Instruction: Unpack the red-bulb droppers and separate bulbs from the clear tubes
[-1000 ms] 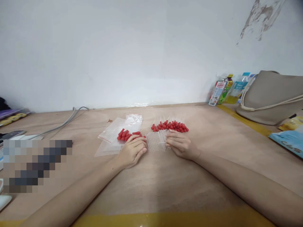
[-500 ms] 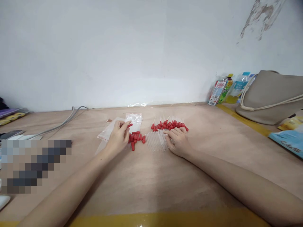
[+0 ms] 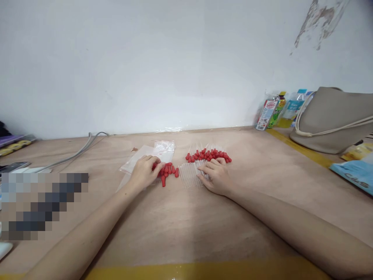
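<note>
Many red bulbs [image 3: 215, 153], 1 lettered packet [image 3: 356, 173]

Smooth, glossy transparent tubes [image 3: 189, 175] are flanked at left by matt, rubbery-looking bulbs [image 3: 166, 170] and filmy plastic bags [image 3: 136, 160].

Tabletop [image 3: 163, 229]: light brown and wood-grained, yellow tape [image 3: 186, 271] along the near edge
Clear tubes [image 3: 189, 175]: side by side in a row near the middle
Red bulbs [image 3: 166, 169]: heaped left of the tubes; whether some rest on the plastic bags [image 3: 164, 146] is hard to tell
Red-ended droppers [image 3: 214, 154]: bunched beyond the tubes
Right side: bottles [image 3: 293, 108], grey bag [image 3: 329, 120], blue packet [image 3: 352, 175]
Left side: grey cable [image 3: 84, 148]
</note>
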Action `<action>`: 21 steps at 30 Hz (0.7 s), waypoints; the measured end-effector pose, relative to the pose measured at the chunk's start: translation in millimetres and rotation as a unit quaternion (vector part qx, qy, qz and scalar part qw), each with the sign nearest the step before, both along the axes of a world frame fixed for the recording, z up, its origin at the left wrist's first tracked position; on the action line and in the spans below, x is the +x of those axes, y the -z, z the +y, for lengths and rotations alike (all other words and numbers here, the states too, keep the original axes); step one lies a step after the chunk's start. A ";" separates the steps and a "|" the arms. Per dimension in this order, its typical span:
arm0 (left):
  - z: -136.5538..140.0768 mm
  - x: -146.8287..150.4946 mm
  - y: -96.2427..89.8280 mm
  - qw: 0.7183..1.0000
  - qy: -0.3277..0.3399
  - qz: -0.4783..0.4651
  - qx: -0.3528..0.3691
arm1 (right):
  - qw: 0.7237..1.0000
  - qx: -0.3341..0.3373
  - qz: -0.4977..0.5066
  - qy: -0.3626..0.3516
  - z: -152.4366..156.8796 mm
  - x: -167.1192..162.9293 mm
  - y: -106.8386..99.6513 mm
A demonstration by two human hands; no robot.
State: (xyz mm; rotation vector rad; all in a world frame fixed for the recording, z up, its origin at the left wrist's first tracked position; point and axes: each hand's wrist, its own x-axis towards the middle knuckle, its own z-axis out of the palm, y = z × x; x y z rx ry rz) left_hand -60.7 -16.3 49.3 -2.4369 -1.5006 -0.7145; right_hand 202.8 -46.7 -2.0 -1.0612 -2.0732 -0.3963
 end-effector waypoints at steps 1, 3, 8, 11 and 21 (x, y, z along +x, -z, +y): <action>0.0 -0.2 -1.0 1.000 -0.002 -0.006 0.011 | 1.000 -0.004 -0.003 -0.003 -0.3 0.3 -0.2; -0.1 -0.1 -3.1 0.999 -0.006 -0.019 0.042 | 1.000 -0.010 -0.006 -0.008 -1.0 1.0 -0.6; 0.5 11.3 -5.3 0.998 0.004 -0.017 0.066 | 0.999 -0.029 -0.006 -0.014 -3.4 2.8 -3.0; 3.9 29.9 -4.5 0.999 0.015 0.018 0.034 | 0.999 -0.046 -0.015 -0.009 -5.2 3.2 -6.0; 48.1 100.3 -2.8 0.984 -0.092 0.067 -0.138 | 0.999 -0.047 0.011 -0.010 -3.8 3.1 -3.1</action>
